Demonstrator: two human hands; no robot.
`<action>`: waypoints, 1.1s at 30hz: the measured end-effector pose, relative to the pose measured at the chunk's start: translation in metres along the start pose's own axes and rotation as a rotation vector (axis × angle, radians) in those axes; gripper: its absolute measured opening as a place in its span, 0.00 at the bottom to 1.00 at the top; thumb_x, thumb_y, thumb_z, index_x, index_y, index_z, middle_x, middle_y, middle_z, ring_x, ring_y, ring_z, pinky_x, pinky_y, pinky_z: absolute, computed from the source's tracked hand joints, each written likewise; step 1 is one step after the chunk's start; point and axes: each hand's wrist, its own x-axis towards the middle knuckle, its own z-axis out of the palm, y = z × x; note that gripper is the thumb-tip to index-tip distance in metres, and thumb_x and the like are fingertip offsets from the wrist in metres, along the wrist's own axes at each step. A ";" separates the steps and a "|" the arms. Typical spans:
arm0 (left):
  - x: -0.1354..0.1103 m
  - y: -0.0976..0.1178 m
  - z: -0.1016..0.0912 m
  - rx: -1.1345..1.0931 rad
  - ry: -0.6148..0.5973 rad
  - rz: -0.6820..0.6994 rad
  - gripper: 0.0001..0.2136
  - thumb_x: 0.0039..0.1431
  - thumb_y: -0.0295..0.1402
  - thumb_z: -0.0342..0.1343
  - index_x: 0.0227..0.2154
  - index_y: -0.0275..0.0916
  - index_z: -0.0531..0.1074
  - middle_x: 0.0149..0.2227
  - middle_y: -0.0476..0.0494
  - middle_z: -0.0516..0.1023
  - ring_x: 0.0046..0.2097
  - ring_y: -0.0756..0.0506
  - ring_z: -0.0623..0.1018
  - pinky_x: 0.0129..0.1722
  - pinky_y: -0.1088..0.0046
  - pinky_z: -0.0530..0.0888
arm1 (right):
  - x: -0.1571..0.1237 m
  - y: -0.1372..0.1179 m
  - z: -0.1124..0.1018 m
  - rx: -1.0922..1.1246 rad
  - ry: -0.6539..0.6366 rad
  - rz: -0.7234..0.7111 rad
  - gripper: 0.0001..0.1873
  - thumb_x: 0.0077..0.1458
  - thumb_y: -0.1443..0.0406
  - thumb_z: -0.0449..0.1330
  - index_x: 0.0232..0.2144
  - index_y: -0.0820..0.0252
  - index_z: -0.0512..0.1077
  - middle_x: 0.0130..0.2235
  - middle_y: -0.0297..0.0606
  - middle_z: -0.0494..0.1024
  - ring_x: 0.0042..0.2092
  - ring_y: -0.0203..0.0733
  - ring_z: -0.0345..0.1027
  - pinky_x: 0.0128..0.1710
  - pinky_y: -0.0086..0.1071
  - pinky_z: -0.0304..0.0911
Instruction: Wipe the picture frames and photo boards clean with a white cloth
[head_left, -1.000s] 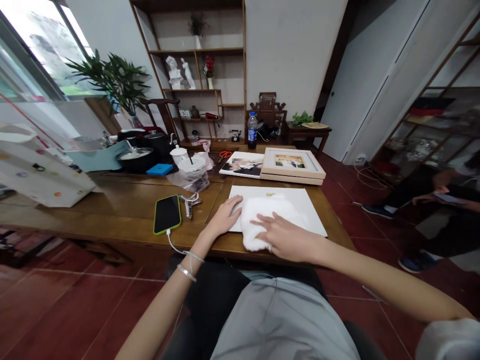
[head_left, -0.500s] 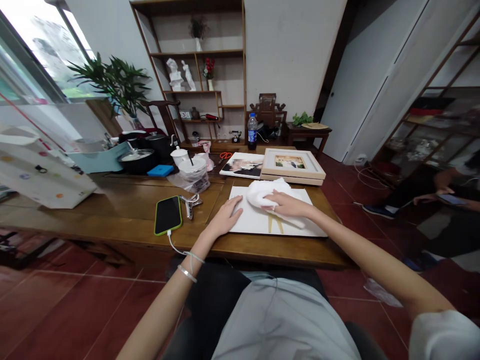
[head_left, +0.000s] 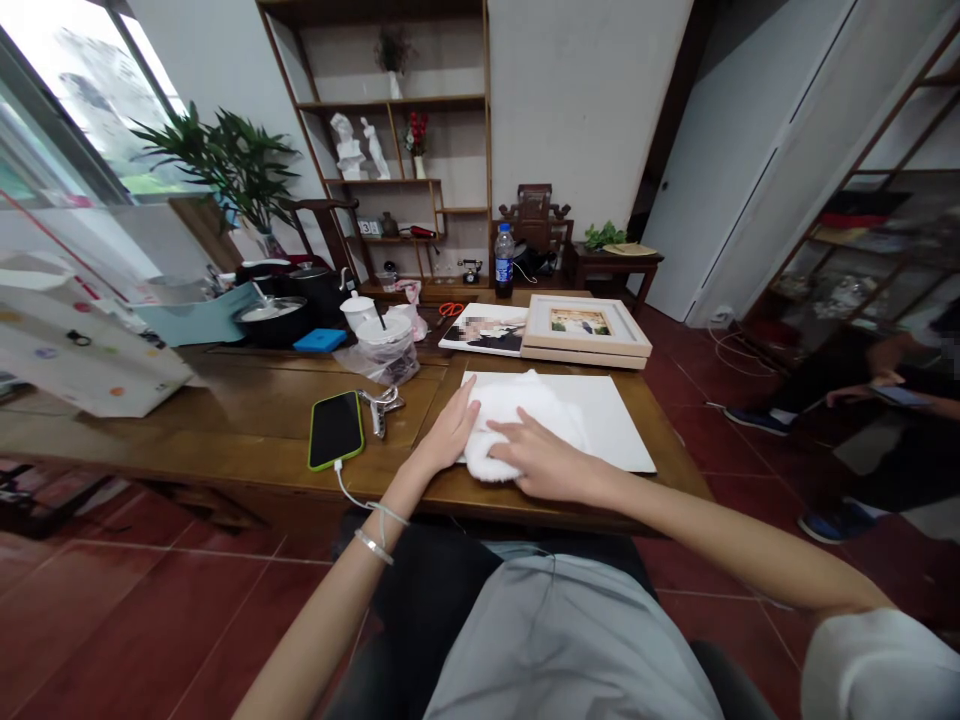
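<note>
A fluffy white towel (head_left: 536, 400) lies bunched on a flat white board (head_left: 619, 425) at the table's front edge. My right hand (head_left: 544, 455) presses down on the towel and grips it, some fingers sunk into its folds, over the board's left front part. Stretched out at the board's left edge, my left hand (head_left: 452, 425) is open with its fingertips beside the towel. The towel hides the yellowish marks on the board. Behind the board are a wooden picture frame (head_left: 630, 350) with a photo in it and a loose photo print (head_left: 486, 328).
A phone (head_left: 336, 430) on a charging cable and a shiny silver item (head_left: 380, 408) lie left of my hands. Farther back stand a bagged cup (head_left: 386, 345), a bottle (head_left: 504, 262), orange-handled scissors (head_left: 451, 310) and a pot (head_left: 274, 318). A person sits at the right.
My right hand has slid the towel left and toward me, to the board's front edge. My left hand has stayed at the left edge, its fingers a little more upright.
</note>
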 end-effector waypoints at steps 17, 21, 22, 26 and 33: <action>0.002 -0.010 0.002 0.130 -0.065 0.066 0.17 0.60 0.37 0.48 0.49 0.35 0.69 0.56 0.37 0.68 0.60 0.41 0.63 0.61 0.58 0.58 | 0.015 0.082 -0.030 -0.073 0.078 0.303 0.20 0.45 0.75 0.53 0.43 0.64 0.68 0.41 0.47 0.74 0.41 0.48 0.66 0.36 0.32 0.54; 0.002 -0.008 0.000 0.139 -0.068 0.073 0.17 0.60 0.36 0.48 0.49 0.36 0.68 0.54 0.37 0.68 0.57 0.41 0.67 0.59 0.59 0.61 | 0.055 0.080 -0.015 -0.062 0.016 0.117 0.25 0.43 0.79 0.51 0.45 0.62 0.66 0.46 0.45 0.73 0.48 0.49 0.64 0.48 0.41 0.53; 0.002 -0.007 -0.001 0.140 -0.069 0.077 0.16 0.60 0.36 0.48 0.49 0.36 0.68 0.54 0.37 0.69 0.56 0.41 0.68 0.58 0.60 0.62 | 0.062 0.078 -0.012 -0.058 -0.005 0.093 0.25 0.42 0.79 0.51 0.45 0.62 0.66 0.46 0.45 0.73 0.48 0.49 0.64 0.49 0.43 0.52; 0.003 -0.007 0.000 0.143 -0.065 0.082 0.16 0.60 0.36 0.48 0.49 0.36 0.68 0.54 0.37 0.68 0.57 0.42 0.67 0.59 0.60 0.61 | 0.064 0.080 -0.011 -0.066 -0.069 0.126 0.22 0.45 0.78 0.51 0.45 0.64 0.66 0.42 0.49 0.74 0.44 0.50 0.66 0.42 0.37 0.57; 0.002 -0.012 0.003 0.120 -0.057 0.070 0.17 0.60 0.36 0.48 0.49 0.34 0.68 0.56 0.36 0.67 0.60 0.42 0.64 0.61 0.59 0.58 | -0.007 0.112 -0.028 -0.053 -0.049 0.328 0.21 0.47 0.74 0.52 0.45 0.65 0.65 0.43 0.49 0.74 0.43 0.50 0.67 0.38 0.32 0.57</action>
